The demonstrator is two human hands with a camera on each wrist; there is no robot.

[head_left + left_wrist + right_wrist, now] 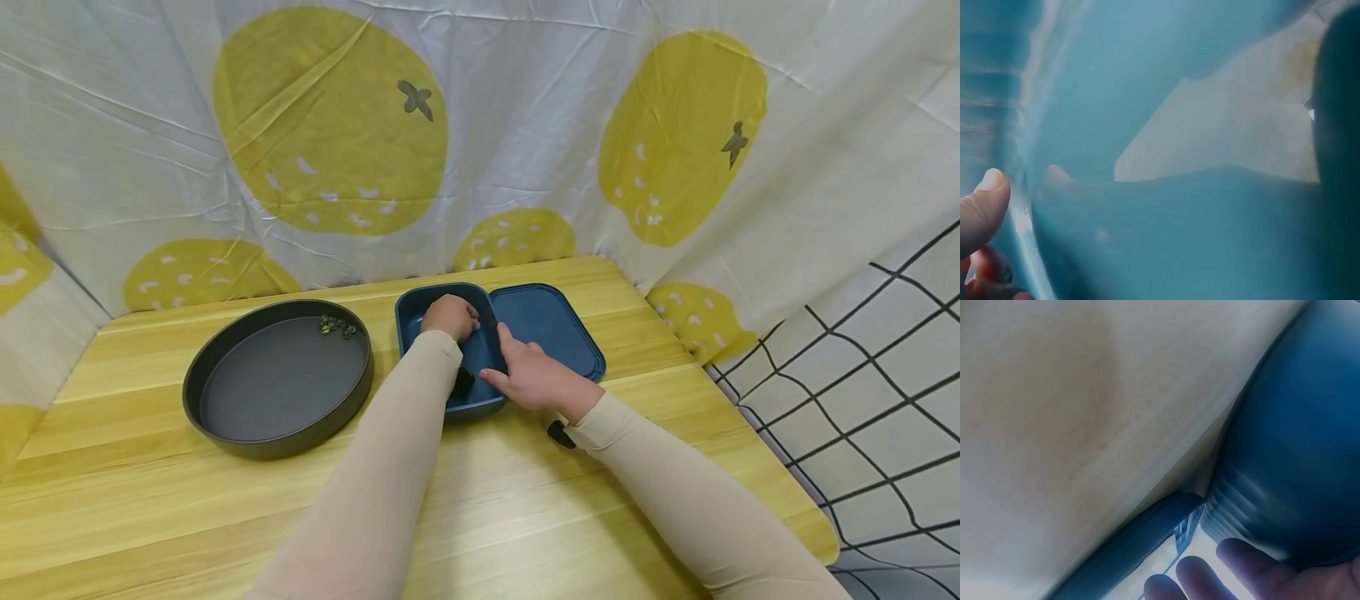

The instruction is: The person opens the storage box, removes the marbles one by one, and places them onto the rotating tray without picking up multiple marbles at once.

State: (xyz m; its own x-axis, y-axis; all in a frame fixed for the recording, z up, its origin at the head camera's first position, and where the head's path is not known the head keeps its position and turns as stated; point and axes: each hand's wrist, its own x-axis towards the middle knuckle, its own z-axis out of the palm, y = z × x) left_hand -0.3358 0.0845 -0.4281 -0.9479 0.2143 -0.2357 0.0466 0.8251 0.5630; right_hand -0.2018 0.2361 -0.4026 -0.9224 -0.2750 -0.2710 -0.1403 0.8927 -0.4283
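Observation:
My left hand [452,317] reaches down into a blue rectangular container [492,407], its fingers curled. In the left wrist view its thumb [985,203] stands over bent fingers, with a small dark shiny piece [1005,273] among them, mostly hidden. Spread at the container's right side, my right hand [536,377] has its thumb over the rim and its index finger along it. The right wrist view shows straight fingers [1244,559] close to the outer wall. Several small green pieces [337,326] lie at the far right inside a round dark pan [281,446].
A flat blue lid [546,321] lies on the wooden table [480,517], right of the container. Behind the table hangs a white curtain [517,117] with yellow fruit prints. Black wire mesh [862,417] stands past the table's right edge.

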